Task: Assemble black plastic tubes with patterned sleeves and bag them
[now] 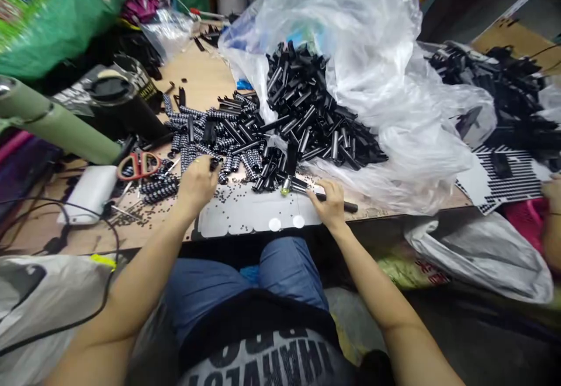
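My left hand (198, 182) is closed, pinching a small black tube (214, 164) at the edge of a heap of black-and-white patterned tubes (205, 134). My right hand (329, 200) rests on the table edge, fingers closed on a thin black pen-like tool (346, 204) whose other end carries a yellow-green tip (286, 185). A big pile of plain black tubes (307, 111) spills from a clear plastic bag (372, 52) just beyond both hands. A white sticker sheet (254, 213) lies between the hands.
Red-handled scissors (138, 165) and a white box (90, 193) lie left of my left hand. A green cylinder (52, 123), a dark tub (118, 96) and cables sit further left. More black parts (495, 82) and a patterned sheet (508, 181) are right, beside another person's hand (553, 193).
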{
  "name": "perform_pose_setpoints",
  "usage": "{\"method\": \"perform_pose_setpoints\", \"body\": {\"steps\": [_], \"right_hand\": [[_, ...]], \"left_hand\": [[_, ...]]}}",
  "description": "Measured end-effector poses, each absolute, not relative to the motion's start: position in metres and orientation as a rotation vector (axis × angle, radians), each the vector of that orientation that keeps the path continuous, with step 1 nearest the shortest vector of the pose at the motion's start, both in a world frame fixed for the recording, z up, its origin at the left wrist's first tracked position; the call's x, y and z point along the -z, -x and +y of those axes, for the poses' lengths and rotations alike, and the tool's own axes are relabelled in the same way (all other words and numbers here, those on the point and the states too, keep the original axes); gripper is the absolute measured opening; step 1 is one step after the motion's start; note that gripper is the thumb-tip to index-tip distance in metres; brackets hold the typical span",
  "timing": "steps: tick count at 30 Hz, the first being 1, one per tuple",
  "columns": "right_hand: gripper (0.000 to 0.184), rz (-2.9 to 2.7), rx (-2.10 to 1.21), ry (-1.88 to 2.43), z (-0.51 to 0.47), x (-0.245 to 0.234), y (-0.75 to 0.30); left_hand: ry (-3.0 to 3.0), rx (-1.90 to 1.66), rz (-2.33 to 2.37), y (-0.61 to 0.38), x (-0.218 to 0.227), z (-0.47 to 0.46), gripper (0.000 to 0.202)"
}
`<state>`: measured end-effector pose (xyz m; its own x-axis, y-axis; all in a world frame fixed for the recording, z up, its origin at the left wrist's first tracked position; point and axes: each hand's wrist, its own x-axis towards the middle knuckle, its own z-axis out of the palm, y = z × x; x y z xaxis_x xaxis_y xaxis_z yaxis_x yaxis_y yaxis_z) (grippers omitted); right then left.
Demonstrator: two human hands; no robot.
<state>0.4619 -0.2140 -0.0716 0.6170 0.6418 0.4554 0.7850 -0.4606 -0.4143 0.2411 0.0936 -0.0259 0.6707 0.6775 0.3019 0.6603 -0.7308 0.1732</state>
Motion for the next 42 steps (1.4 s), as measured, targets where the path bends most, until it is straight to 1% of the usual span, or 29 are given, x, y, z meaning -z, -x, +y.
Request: {"method": "perform_pose_setpoints", "body": {"steps": [4, 8, 14, 18, 20, 25, 33, 39, 41, 42], "right_hand": [[0.026, -1.216, 0.288, 2.067, -0.167, 0.044, -0.47], [0.021, -1.263, 0.284, 2.075, -0.103, 0.026, -0.504], [0.026, -1.48, 0.302, 2.259, -0.002, 0.02, -0.549], [0.038, -1.674, 0.351, 2.404, 0.031, 0.021, -0.558], [0.039, -1.732, 0.334, 2.404, 0.033, 0.021, -0.56], [0.026, -1.751, 0.265, 2.402, 0.021, 0.021, -0.556], [0.025, -1.582, 0.27, 2.376, -0.001, 0.01, -0.552], [0.026, -1.456, 0.207, 2.137, -0.026, -0.01, -0.536], [0.025, -1.443, 0.092, 2.0, -0.041, -0.026, -0.519], [0.026, -1.464, -0.023, 1.931, -0.05, -0.035, -0.508]], "left_hand": [[-2.74, -0.424, 0.769, -0.254, 0.043, 0.022, 0.039], [-2.72, -0.392, 0.698, -0.256, 0.067, -0.012, 0.041], [-2.665, -0.536, 0.738, -0.254, 0.083, -0.008, 0.042], [-2.47, -0.635, 0.8, -0.258, 0.082, -0.003, 0.038], [-2.366, -0.656, 0.808, -0.259, 0.08, -0.002, 0.036], [-2.154, -0.641, 0.846, -0.249, 0.073, -0.005, 0.034], [-2.044, -0.662, 0.917, -0.218, 0.049, -0.014, 0.035], [-1.924, -0.768, 0.865, -0.205, 0.036, -0.021, 0.036], [-1.908, -0.821, 0.857, -0.204, 0.029, -0.025, 0.035], [-1.909, -0.859, 0.858, -0.204, 0.025, -0.027, 0.035]]}}
